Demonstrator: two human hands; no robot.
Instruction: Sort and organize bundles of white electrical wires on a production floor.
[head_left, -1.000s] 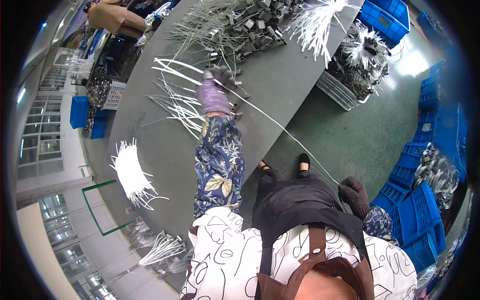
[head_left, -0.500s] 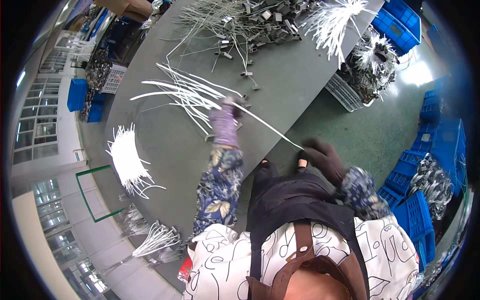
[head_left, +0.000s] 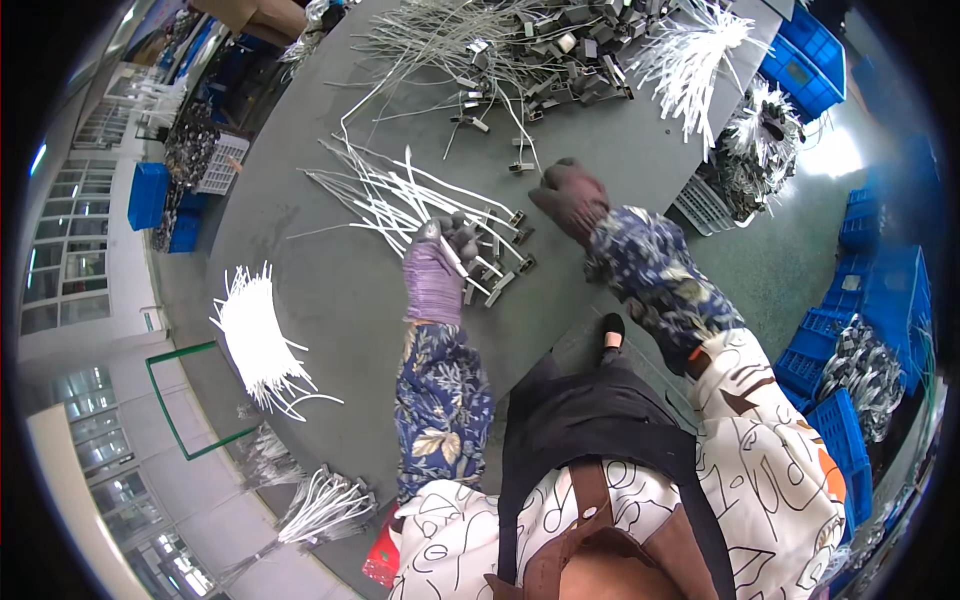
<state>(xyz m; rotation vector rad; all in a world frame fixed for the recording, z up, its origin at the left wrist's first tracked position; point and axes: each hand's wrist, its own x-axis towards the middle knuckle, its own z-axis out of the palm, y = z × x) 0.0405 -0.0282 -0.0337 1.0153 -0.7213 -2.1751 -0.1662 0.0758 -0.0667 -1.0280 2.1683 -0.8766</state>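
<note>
My left hand (head_left: 440, 255), in a grey glove with a purple cuff, is closed on a white sleeved wire (head_left: 453, 262) whose end shows between its fingers. Under and around it, a loose bunch of similar white sleeved wires (head_left: 385, 195) lies on the grey table, with small metal box-shaped ends (head_left: 527, 264) beside the fingers. My right hand (head_left: 572, 200), in a dark maroon glove, is over the table to the right, its fingers drawn together. A thin wire with small metal pieces (head_left: 521, 166) runs up to its fingertips; whether it is gripped is hidden.
At the table's far side lies a large heap of wires with metal boxes (head_left: 570, 60), beside a fanned white bundle (head_left: 695, 65). Another white bundle (head_left: 258, 335) rests at the left. Blue crates (head_left: 805, 60) and a filled light basket (head_left: 705, 205) stand right of the table.
My right hand has moved from near my body up over the table. The long white sleeved wire no longer stretches between my hands. My left hand has shifted slightly toward me.
</note>
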